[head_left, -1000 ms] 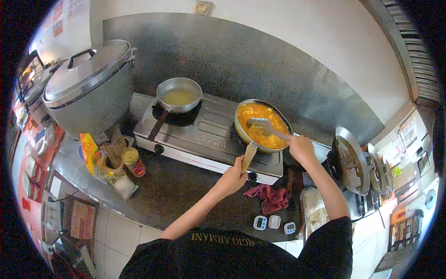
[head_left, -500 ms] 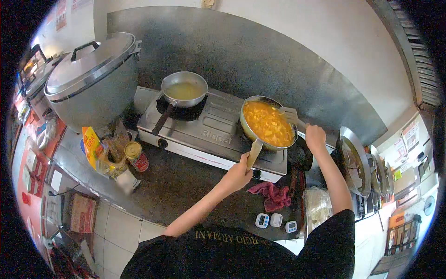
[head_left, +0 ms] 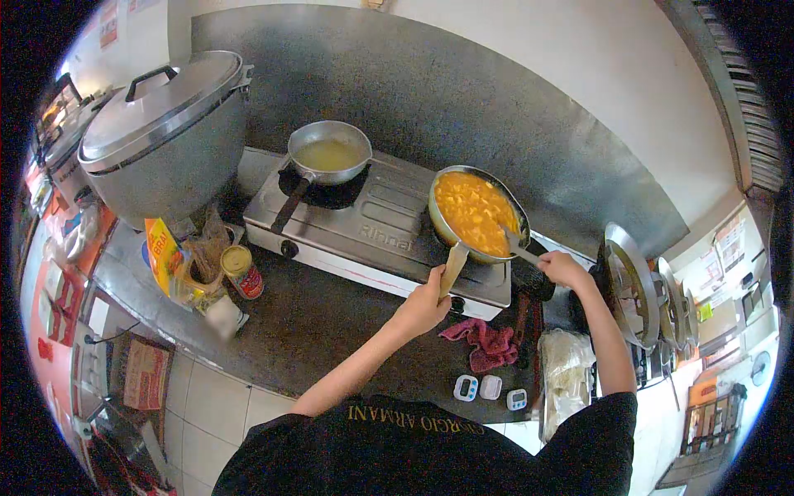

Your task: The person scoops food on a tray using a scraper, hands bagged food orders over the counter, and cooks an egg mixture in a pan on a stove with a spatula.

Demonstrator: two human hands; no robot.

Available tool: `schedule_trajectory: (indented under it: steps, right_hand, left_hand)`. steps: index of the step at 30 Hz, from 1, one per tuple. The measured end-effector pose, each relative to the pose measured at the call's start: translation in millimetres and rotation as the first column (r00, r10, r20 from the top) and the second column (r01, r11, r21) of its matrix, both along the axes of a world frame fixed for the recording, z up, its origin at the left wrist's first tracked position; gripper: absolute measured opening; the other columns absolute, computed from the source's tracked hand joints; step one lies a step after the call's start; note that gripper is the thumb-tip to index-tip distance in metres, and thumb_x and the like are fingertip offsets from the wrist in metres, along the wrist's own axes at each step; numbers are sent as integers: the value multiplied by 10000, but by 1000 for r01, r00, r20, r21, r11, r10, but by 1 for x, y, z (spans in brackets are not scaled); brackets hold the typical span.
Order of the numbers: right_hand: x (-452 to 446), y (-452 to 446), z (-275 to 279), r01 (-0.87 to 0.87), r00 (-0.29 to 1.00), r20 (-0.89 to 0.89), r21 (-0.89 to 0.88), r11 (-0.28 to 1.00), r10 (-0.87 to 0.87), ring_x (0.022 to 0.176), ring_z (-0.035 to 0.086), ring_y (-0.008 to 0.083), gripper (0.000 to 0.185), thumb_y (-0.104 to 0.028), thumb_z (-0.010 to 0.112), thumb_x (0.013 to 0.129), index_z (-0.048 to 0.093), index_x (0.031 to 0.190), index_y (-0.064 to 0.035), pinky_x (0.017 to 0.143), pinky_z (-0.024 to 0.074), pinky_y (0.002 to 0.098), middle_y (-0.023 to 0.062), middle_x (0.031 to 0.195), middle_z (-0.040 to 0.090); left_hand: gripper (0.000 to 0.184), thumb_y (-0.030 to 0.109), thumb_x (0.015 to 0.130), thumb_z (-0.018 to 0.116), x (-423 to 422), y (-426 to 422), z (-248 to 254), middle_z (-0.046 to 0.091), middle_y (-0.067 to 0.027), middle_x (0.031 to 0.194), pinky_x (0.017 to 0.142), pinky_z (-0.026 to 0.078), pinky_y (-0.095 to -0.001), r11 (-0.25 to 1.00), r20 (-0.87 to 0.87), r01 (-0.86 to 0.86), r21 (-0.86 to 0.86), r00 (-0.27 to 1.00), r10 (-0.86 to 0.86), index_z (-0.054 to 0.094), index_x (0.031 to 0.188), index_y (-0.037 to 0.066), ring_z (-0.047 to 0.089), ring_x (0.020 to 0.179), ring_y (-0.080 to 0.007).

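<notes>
My left hand (head_left: 424,307) is wrapped round the pale handle of a frying pan (head_left: 433,217) on the right burner. An orange, chunky stew (head_left: 473,207) fills much of the pan. In my right hand (head_left: 564,269) is a grey spatula (head_left: 517,245), its head dipped into the stew at the pan's right side. On the left burner of the two-burner gas stove (head_left: 389,236) stands a saucepan (head_left: 331,175) with yellowish liquid in it, its dark handle pointing toward me.
A large lidded pot (head_left: 165,132) stands left of the stove, with a can (head_left: 241,273) and a yellow packet (head_left: 163,255) before it. A red cloth (head_left: 482,341) and small timers (head_left: 466,388) lie in front. Metal lids (head_left: 626,281) and a plastic bag (head_left: 565,376) are at right.
My right hand has moved down and toward me, bringing the spatula from the pan's upper right rim into the stew. My left hand keeps its hold on the handle.
</notes>
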State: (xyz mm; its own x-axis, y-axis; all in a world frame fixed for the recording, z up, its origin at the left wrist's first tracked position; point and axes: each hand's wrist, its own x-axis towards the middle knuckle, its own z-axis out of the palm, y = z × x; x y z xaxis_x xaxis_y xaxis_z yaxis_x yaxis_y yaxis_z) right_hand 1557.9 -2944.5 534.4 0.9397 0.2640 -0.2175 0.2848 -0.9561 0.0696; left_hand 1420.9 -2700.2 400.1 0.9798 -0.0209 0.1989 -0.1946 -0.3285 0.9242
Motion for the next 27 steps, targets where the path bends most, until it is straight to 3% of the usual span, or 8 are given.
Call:
schedule_trajectory:
  steps: [4,8,11,13,16,19,23,27]
  right_hand:
    - [-16,17,10,66,992,-116,209,976,-42,386,454,131,252,-260,491,832,581,1016,-112,377,361,293,43,521,501]
    - [-13,13,17,37,996,-88,266,963,-14,386,454,121,268,-266,503,827,583,1026,-106,357,351,286,38,524,503]
    - [-26,19,33,-62,998,45,245,968,53,481,543,183,282,-260,528,811,587,1031,-94,448,420,323,84,615,581]
    - [-27,16,30,-219,969,163,237,947,184,804,575,348,240,-261,536,786,606,986,-149,727,451,410,174,850,606]
    - [-43,30,28,-138,988,88,148,979,126,808,575,349,251,-253,554,774,604,999,-156,732,454,417,170,855,606]
    - [-47,35,12,-72,985,163,74,995,59,793,582,340,238,-217,540,775,608,998,-167,726,459,433,167,836,609]
    - [-31,34,0,-86,977,196,7,996,83,774,582,338,275,-240,559,777,588,1047,-199,708,456,433,172,826,607]
    - [-15,30,0,-80,937,338,-40,996,89,760,581,350,252,-201,549,778,593,1026,-192,679,459,444,181,792,603]
  left_hand:
    - [533,96,769,502,0,1,1,530,-326,867,709,418,-487,1000,33,3,3,999,-3,208,1206,12,514,835,-464]
    - [538,100,773,498,1,1,1,528,-319,889,710,415,-484,999,-5,-4,37,1000,4,201,1213,10,511,842,-464]
    - [539,101,776,496,1,1,-1,528,-314,893,711,411,-484,1000,14,10,6,1000,-10,198,1216,10,506,853,-464]
    - [536,101,776,496,1,1,-1,528,-314,890,710,412,-483,1000,23,11,5,1000,-11,201,1213,11,506,851,-465]
    - [528,101,775,499,2,1,-4,527,-314,883,708,414,-480,1000,46,10,-4,999,-10,208,1206,11,505,848,-466]
    - [522,100,772,502,2,2,-4,525,-316,877,704,414,-479,1000,50,11,-18,999,-10,214,1199,12,503,850,-467]
    - [527,99,767,506,2,1,-5,528,-317,853,683,417,-482,1000,52,0,-4,999,0,214,1199,21,507,836,-469]
    - [530,100,765,507,2,1,-2,534,-315,832,665,418,-485,1000,21,-18,24,1000,17,217,1202,24,514,811,-471]
